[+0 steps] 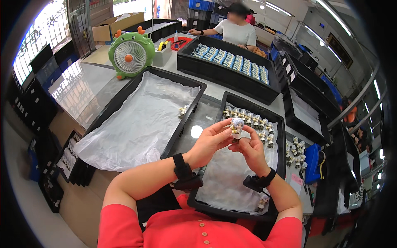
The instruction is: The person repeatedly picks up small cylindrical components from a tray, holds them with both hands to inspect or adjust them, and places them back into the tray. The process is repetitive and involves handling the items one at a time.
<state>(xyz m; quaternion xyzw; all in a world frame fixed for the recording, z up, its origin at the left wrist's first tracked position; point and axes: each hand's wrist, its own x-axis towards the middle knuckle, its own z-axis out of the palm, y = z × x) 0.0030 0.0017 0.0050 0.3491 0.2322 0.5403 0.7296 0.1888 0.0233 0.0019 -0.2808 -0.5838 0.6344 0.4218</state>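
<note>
Both hands (211, 139) pinch a small pale-haired figurine (237, 127) in white and gold, upright above a black tray (282, 149) lined with white sheeting and holding rows of similar figurines (256, 120); a far tray (223, 77) holds white-and-blue pieces (231, 60).

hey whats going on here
A person in a red shirt holds a small figurine between the left hand and right hand, above a lined black tray. Rows of similar figurines fill that tray's far end. The lined tray to the left has something figurine-like at its right edge. Across the table is another person in white.
</note>
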